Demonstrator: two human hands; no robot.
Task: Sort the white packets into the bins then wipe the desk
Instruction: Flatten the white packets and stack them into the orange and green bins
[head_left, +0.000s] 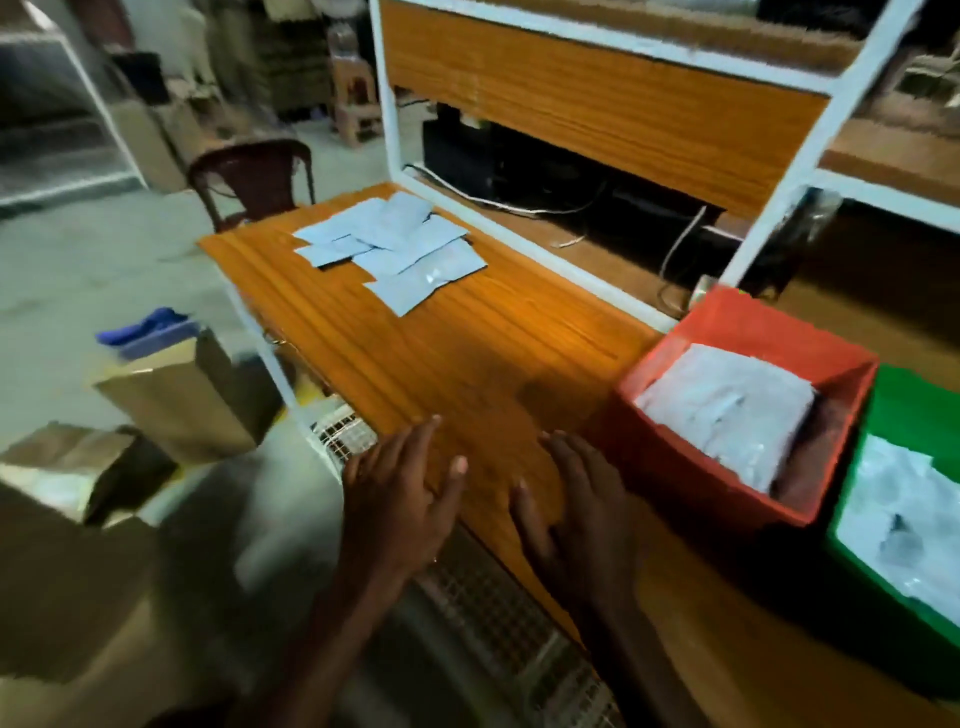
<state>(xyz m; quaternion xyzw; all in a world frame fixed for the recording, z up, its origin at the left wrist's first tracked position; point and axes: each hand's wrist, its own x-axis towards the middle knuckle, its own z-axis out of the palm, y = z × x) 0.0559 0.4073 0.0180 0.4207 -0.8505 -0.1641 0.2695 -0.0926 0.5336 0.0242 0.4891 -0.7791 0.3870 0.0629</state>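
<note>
Several white packets (397, 248) lie in a loose pile at the far left end of the orange wooden desk (483, 343). At the desk's right end stands a red bin (675, 457) with white packets (727, 405) stacked inside, and beside it a green bin (904, 405) also holding packets (904, 519). My left hand (400, 499) hovers open over the desk's near edge, fingers spread, holding nothing. My right hand (571, 514) rests flat and open on the desk just left of the red bin.
A white-framed shelf with an orange panel (597, 104) rises behind the desk, with cables under it. A dark red plastic chair (254, 176) stands past the far end. Cardboard boxes (182, 400) and a blue tray (150, 332) sit on the floor to the left.
</note>
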